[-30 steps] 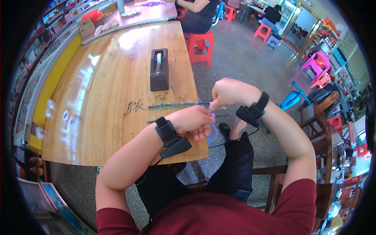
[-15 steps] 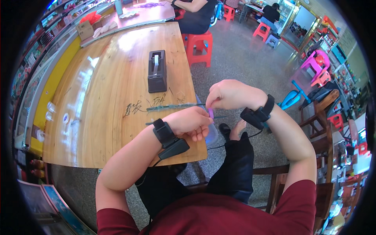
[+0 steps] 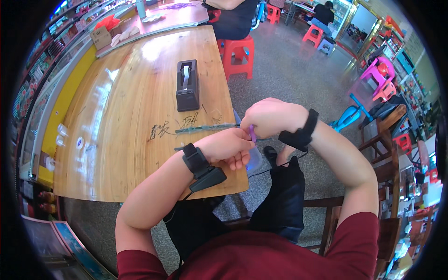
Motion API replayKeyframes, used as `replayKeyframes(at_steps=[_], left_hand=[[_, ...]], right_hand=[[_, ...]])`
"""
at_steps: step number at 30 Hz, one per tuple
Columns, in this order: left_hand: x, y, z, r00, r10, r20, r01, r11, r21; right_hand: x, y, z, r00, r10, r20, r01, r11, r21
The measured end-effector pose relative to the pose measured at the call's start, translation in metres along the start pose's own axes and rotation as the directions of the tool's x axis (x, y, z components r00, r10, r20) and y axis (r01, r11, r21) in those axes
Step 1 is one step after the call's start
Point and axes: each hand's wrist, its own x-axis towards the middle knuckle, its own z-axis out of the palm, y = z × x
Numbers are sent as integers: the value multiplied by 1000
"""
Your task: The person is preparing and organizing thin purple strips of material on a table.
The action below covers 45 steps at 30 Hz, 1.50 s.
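Just over the table's right edge, my two hands meet at a small purple strip [image 3: 253, 132]. My left hand [image 3: 226, 147] pinches its lower part between thumb and forefinger, the other fingers loosely curled. Bent downward, my right hand [image 3: 275, 117] has its fingertips closed at the strip's upper part, partly hidden. A thin dark-green rod with fuzzy, pale bits [image 3: 205, 127] lies across the tabletop and reaches toward my right fingers. Another thin dark rod [image 3: 178, 149] shows its end beside my left wrist, mostly hidden by my left hand and forearm.
A black tape dispenser [image 3: 187, 88] stands on the wooden table [image 3: 126, 121], which bears dark scribbles. A translucent tub [image 3: 255, 161] sits below the table edge. A red stool [image 3: 239, 58] with a seated person is beyond; a blue balance bike [image 3: 347, 116] stands at right.
My right hand has rolled over and shifted slightly left, its fingers now lower around the purple strip. The strip has tilted a little. My left hand has barely moved.
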Motion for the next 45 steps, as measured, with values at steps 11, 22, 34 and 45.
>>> replayKeyframes(at_steps=[11, 22, 34, 45], left_hand=[[-6, 6, 3, 999, -22, -38, 22, 1000, -4], [-7, 8, 5, 999, -25, -35, 24, 999, -26], [-6, 5, 2, 999, -21, -25, 20, 999, -25], [-7, 6, 4, 1000, -7, -31, 6, 1000, -24]], right_hand=[[-43, 38, 134, 819, 558, -133, 142, 28, 989], [7, 7, 177, 895, 357, -266, 441, -626, 643], [21, -10, 163, 924, 310, -224, 382, -710, 592], [16, -10, 151, 958, 251, -138, 278, -698, 660]])
